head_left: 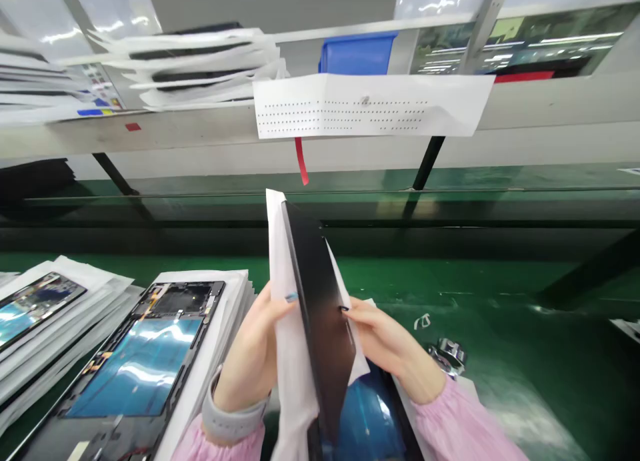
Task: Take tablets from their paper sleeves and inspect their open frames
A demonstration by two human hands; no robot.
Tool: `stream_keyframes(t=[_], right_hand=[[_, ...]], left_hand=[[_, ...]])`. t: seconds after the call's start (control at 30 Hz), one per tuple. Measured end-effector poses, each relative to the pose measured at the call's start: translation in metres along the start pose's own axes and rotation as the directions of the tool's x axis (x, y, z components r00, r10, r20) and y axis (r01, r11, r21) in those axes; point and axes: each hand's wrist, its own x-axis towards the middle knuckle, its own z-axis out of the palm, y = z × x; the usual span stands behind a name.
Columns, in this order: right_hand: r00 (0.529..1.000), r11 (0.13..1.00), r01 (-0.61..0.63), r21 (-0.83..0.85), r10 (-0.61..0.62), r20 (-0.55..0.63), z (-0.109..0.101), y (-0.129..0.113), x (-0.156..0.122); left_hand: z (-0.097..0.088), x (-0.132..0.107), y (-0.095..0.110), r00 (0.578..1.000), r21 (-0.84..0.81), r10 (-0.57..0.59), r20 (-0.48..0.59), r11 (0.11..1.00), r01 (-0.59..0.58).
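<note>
Left hand [250, 354] and right hand [383, 341] pinch a dark panel [317, 314] with its white sheet [293, 367], tilted at centre; light, even pressure should avoid bending it. A blue-filmed unit [373, 411] lies at 6 o'clock, and, farther out, an opened device [140, 361] at 8.

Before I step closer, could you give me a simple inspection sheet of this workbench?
Surface: glossy green bench.
Job's things: dark panel held tilted, white sheet against it; blue-faced device below.
Clutter: pale scrap and shiny metal object at right; open device on layered white sheets at left.
Hands: left hand grips the white sheet at the panel's left; right hand grips the panel's right side.
Cables: nothing seen running across the bench.
Surroundings: shelf bearing a blue bin; printed paper on its front.
</note>
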Motion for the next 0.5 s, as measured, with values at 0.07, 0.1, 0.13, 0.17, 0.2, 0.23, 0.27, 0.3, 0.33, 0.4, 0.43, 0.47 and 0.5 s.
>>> stream_keyframes(t=[0.07, 0.1, 0.13, 0.17, 0.2, 0.23, 0.27, 0.3, 0.33, 0.4, 0.43, 0.47, 0.5], right_hand=[[0.998, 1.0, -0.008, 0.005, 0.008, 0.067, 0.001, 0.007, 0.003], [0.996, 1.0, -0.01, 0.007, 0.01, 0.089, 0.002, 0.009, 0.004], [0.994, 1.0, -0.011, 0.009, 0.01, 0.105, 0.003, 0.011, 0.003], [0.993, 1.0, -0.013, 0.012, 0.011, 0.115, 0.004, 0.012, 0.003], [0.992, 1.0, -0.014, 0.016, 0.012, 0.122, 0.005, 0.013, 0.002], [0.992, 1.0, -0.016, 0.018, 0.013, 0.129, 0.006, 0.013, 0.001], [0.991, 1.0, -0.017, 0.019, 0.014, 0.134, 0.007, 0.013, 0.0], [0.991, 1.0, -0.016, 0.021, 0.013, 0.136, 0.008, 0.013, 0.0], [0.991, 1.0, -0.013, 0.022, 0.01, 0.136, 0.008, 0.013, -0.001], [0.991, 1.0, -0.011, 0.015, 0.009, 0.134, 0.009, 0.012, -0.001], [0.991, 1.0, -0.009, 0.008, 0.008, 0.132, 0.009, 0.012, -0.001], [0.992, 1.0, -0.004, -0.001, 0.004, 0.13, 0.009, 0.012, -0.001], [0.992, 1.0, 0.006, -0.01, -0.005, 0.127, 0.008, 0.011, 0.0]], left_hand=[[-0.001, -0.003, -0.005, 0.998, 0.122, 0.054, 0.04, 0.991, -0.059], [-0.001, -0.004, -0.007, 0.996, 0.169, 0.066, 0.051, 0.983, -0.074], [-0.001, -0.005, -0.008, 0.996, 0.208, 0.073, 0.06, 0.975, -0.084], [-0.002, -0.006, -0.008, 0.995, 0.239, 0.08, 0.063, 0.967, -0.092], [-0.002, -0.007, -0.007, 0.994, 0.264, 0.086, 0.064, 0.959, -0.1], [-0.002, -0.007, -0.007, 0.993, 0.285, 0.096, 0.063, 0.952, -0.11], [-0.003, -0.008, -0.006, 0.992, 0.302, 0.108, 0.061, 0.946, -0.121], [-0.003, -0.009, -0.005, 0.991, 0.316, 0.117, 0.059, 0.94, -0.13], [-0.004, -0.009, -0.005, 0.991, 0.33, 0.122, 0.059, 0.934, -0.135], [-0.004, -0.01, -0.005, 0.99, 0.361, 0.126, 0.065, 0.922, -0.141], [-0.003, -0.011, -0.004, 0.99, 0.375, 0.126, 0.069, 0.916, -0.142], [-0.002, -0.012, -0.004, 0.989, 0.382, 0.128, 0.069, 0.913, -0.144], [-0.001, -0.013, -0.004, 0.989, 0.379, 0.134, 0.061, 0.914, -0.147]])
